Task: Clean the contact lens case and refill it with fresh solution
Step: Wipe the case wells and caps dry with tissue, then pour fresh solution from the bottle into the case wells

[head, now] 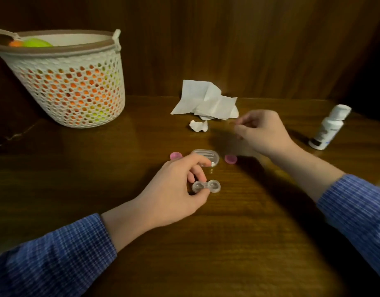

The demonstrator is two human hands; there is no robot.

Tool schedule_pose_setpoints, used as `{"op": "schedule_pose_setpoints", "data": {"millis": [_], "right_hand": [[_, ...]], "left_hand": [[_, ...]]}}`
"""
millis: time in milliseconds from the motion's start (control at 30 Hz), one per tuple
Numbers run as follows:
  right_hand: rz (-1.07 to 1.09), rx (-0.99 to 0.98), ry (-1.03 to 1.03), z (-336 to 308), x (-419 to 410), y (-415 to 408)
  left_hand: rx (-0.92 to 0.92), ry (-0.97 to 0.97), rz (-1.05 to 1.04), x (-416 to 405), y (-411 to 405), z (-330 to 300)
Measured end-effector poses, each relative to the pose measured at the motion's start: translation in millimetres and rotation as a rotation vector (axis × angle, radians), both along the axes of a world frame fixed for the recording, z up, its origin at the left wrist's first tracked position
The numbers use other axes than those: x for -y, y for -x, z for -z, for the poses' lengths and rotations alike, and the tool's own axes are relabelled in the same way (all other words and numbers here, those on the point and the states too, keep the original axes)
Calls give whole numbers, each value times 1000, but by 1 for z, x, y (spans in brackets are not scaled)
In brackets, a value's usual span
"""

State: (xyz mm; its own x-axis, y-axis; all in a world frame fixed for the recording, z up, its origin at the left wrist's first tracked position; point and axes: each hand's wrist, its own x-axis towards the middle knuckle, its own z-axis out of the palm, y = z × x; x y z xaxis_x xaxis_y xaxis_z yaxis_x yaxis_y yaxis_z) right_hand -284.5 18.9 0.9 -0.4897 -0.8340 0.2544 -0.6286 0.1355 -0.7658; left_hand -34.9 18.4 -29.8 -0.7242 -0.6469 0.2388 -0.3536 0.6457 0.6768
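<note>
Nearest the lens, two blue checked sleeves (56, 260) are seen reaching over the dark wooden worktop (227, 243). At the centre, the clear lens case (206, 186) is pinched at its left well by the left hand (174, 189), thumb below and fingers curled above; the case is held low over the worktop, wells facing up, both uncapped. Whether it is touching the wood cannot be told.

Just behind it, a clear oval tray (206, 157) is lying, flanked by two pink caps (175, 156) (231, 159), one on each side, set apart from the case. Further back a small torn tissue scrap (198, 126) is seen, and behind that a crumpled white tissue (206, 101). The right hand (262, 131) is raised near the tissue, fingers drawn together; it is blurred, and whether anything is pinched cannot be told.

Far right, the solution bottle (330, 127) is standing tilted, well apart from the case. Far left, a white perforated basket (64, 82) with orange and green contents is parked.

Wiping looks to be the step in hand, with refilling not yet begun. For a good job, the case should be kept level and steadied by one well while the other is dabbed dry with a clean tissue corner, no lint being left behind. The caps should be wiped too before the bottle is brought over.
</note>
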Motion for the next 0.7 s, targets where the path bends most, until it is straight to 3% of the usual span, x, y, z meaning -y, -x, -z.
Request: {"op": "schedule_pose_setpoints", "data": {"millis": [167,367,700], "right_hand": [[103,103,118,14,-101,30],[535,170,359,22,-135,80],[475,217,177,28,-70,111]], "left_hand": [[0,3,77,-17,18,4],[-19,12,70,-26,32,5],[-22,55,-29,-27,29,6]]}}
